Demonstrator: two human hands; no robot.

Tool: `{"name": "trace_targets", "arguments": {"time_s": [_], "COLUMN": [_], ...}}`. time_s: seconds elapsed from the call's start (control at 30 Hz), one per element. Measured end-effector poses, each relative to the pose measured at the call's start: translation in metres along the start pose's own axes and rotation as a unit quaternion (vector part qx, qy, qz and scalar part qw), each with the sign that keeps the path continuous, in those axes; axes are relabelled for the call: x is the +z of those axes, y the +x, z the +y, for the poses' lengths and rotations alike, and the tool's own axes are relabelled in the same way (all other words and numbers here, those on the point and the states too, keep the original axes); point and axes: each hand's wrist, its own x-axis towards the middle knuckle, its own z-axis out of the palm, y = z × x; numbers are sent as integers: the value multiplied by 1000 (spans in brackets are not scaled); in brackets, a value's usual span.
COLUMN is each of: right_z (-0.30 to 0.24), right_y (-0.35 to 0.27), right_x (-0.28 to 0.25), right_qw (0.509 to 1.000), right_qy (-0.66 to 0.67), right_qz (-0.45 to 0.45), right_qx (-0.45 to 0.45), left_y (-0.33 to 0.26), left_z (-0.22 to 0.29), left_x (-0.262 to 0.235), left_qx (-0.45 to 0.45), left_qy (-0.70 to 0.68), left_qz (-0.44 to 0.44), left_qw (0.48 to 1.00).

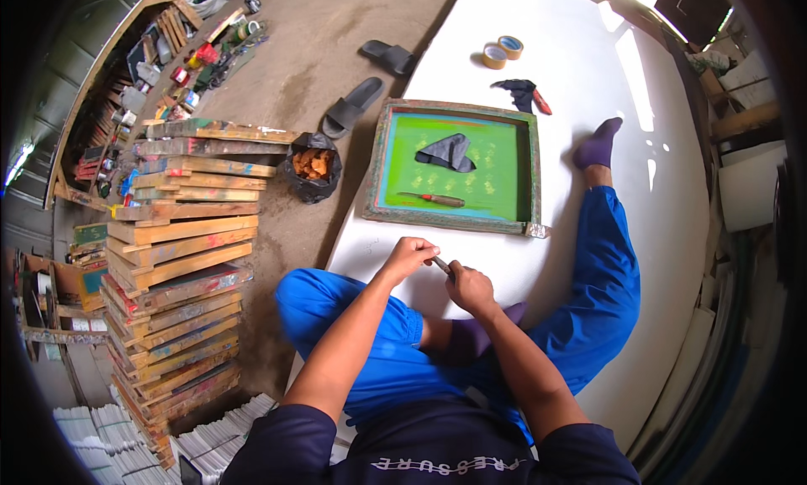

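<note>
Head view. I sit on a broad white surface (672, 149), legs in blue trousers, purple socks on both feet. My left hand (409, 256) and right hand (469, 288) meet in front of me, just above my lap. Both pinch a small dark slender object (442, 265) between them: left fingers closed on one end, right fingers closed on the other. What the object is, I cannot tell.

Ahead of the hands, near but apart, lies a wood-framed printing screen (454, 167) with a green mesh. On the mesh rest a dark folded cloth (447, 152) and a tool with a reddish handle (435, 199). Beyond the frame: two tape rolls (502, 51) and a second dark rag (517, 91). On the floor to my left stand a stack of wooden frames (181, 258), a black bag (312, 167) and two black sandals (370, 81).
</note>
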Motion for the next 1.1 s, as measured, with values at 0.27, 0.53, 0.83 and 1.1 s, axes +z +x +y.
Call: {"name": "trace_targets", "arguments": {"time_s": [0.27,0.53,0.83,1.1], "right_z": [-37,1,103,132], "right_y": [21,14,6,14], "right_x": [34,17,-57,-86], "right_qw": [986,915,833,787], "right_qy": [119,374,495,521], "right_qz": [-101,-119,-22,-69], "right_qx": [-59,96,247,324], "left_y": [-26,-21,-12,15], "left_z": [-34,-52,4,4], "left_x": [-67,-90,-13,26], "left_qx": [-90,-122,153,159], "left_qy": [-17,275,521,523], "left_qz": [146,370,253,182], "left_qw": [985,879,801,817]}}
